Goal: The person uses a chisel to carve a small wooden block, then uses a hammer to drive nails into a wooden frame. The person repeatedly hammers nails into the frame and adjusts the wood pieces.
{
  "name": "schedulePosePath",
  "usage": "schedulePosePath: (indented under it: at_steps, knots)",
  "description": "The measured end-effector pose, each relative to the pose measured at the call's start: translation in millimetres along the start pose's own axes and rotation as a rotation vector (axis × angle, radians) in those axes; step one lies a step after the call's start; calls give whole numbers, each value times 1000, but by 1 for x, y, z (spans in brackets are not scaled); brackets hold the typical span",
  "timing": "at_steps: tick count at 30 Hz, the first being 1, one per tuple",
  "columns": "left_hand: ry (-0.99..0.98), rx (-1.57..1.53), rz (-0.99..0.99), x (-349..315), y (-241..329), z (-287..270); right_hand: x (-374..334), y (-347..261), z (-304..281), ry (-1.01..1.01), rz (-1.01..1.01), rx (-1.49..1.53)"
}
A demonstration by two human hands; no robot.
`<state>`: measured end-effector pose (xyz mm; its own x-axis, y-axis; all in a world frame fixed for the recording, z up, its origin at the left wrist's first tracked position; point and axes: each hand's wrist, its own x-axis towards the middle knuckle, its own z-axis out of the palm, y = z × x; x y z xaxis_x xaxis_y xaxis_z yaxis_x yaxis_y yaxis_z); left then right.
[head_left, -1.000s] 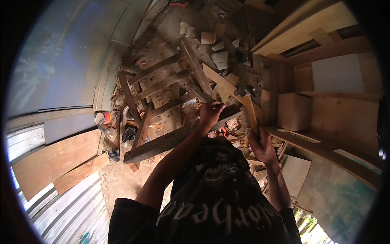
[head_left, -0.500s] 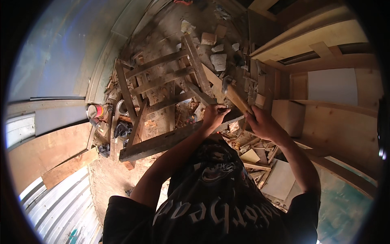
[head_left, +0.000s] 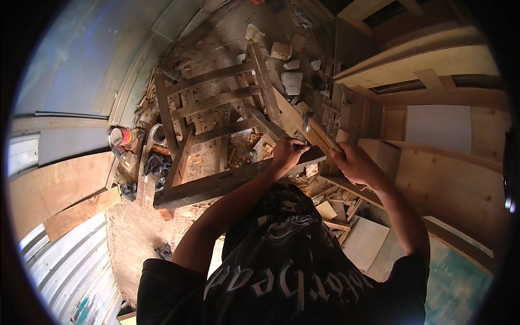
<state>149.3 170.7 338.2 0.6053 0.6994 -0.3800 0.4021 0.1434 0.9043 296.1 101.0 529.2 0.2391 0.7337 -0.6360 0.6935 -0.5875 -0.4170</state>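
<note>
A wooden frame of dark, worn boards (head_left: 216,99) stands before me, with several slats across it. Its nearest board (head_left: 216,187) runs slantwise below my left forearm. My left hand (head_left: 286,155) rests at that board's right end, thumb and fingers pinched on what looks like a small nail (head_left: 306,144). My right hand (head_left: 358,166) is wrapped round the wooden handle of a hammer (head_left: 323,135). The hammer's metal head (head_left: 307,122) is up beyond my left fingertips, apart from the nail.
Wood scraps (head_left: 338,203) litter the ground on the right, by a pale flat panel (head_left: 366,244). Wooden cabinetry (head_left: 433,157) lines the right side. Paint buckets (head_left: 122,137) and black plastic (head_left: 157,165) lie left of the frame. Broken blocks (head_left: 292,83) lie beyond it.
The hammer's head has come slightly nearer to my left hand, and my right hand has shifted a little right. My left hand keeps its pinch at the board's end.
</note>
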Motion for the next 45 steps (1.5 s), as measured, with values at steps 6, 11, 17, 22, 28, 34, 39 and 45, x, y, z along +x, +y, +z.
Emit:
schedulePosePath:
  at_steps: [6,11,17,22,28,34,39,45]
  knots:
    - [29,-10,116,5,-14,7,1,4,-1,147,-150,-145]
    - [24,-6,138,9,-22,12,2,13,-13,65,43,22]
    - [-54,55,224,7,-15,-3,2,18,-7,51,111,386]
    - [-418,503,70,-6,-10,-39,-11,13,3,-8,102,525]
    - [-563,622,-36,-14,1,-45,-16,13,-7,-104,176,418]
    - [-382,197,-65,-5,3,-35,-15,9,-2,-83,192,474]
    - [-525,375,-78,23,-5,-15,-16,7,-1,-116,257,444]
    - [-450,709,159,-7,-19,-21,-14,16,-8,-167,246,471]
